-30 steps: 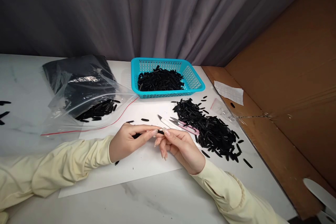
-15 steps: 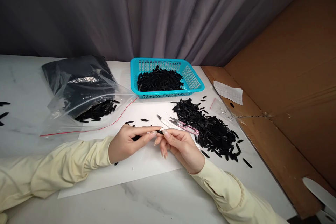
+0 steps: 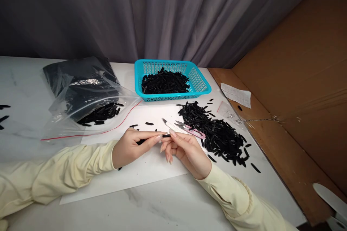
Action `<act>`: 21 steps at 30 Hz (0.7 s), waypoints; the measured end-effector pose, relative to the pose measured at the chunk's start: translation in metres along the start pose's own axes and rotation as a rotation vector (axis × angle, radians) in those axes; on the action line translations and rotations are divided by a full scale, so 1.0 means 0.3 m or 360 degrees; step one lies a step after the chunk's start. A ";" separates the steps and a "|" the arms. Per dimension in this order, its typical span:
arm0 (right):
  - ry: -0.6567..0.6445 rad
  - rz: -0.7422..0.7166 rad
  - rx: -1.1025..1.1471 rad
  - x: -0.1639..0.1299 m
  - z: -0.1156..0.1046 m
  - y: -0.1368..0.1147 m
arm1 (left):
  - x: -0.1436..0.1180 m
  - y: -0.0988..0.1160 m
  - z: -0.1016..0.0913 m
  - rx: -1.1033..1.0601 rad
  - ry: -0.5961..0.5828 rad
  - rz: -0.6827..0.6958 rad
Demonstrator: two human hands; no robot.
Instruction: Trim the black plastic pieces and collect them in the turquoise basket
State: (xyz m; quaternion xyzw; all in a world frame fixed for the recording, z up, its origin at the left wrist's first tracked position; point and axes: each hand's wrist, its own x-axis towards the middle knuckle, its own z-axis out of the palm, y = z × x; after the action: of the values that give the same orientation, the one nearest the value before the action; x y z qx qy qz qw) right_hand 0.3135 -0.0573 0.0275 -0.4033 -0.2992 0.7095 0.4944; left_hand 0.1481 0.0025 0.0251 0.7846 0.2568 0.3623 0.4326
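Black strips lie in a large loose heap (image 3: 217, 133) at right on the white sheet (image 3: 151, 173), seemingly unprocessed; more fill the blue basket (image 3: 202, 85) at far centre, likely finished, and others sit in the clear bag (image 3: 81, 112) at left. Pink snips (image 3: 189, 130) rest beside the heap. Near centre, the left hand (image 3: 130, 148) and right hand (image 3: 187, 151) together pinch one strip (image 3: 166, 136) between fingertips. Marble table (image 3: 162, 209), grey curtain (image 3: 135, 14) behind, cardboard (image 3: 298, 90) at right.

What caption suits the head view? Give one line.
Both hands pinch one black strip over white paper, snips beside.
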 end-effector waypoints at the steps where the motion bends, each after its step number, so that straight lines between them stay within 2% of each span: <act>1: 0.0002 0.0005 -0.0002 0.000 0.001 0.000 | 0.000 -0.001 0.000 -0.0002 0.0004 0.0004; 15: -0.0070 -0.0059 -0.0035 -0.003 -0.002 -0.002 | 0.002 0.008 -0.001 0.0006 -0.0016 -0.0046; 21: -0.0036 -0.0088 -0.0030 -0.002 -0.006 0.003 | -0.003 0.002 -0.003 0.0033 -0.0041 -0.0005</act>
State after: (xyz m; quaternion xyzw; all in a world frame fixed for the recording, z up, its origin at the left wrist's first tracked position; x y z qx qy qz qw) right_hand 0.3148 -0.0581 0.0259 -0.3916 -0.3226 0.6972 0.5064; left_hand 0.1469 0.0021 0.0258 0.7932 0.2560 0.3490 0.4283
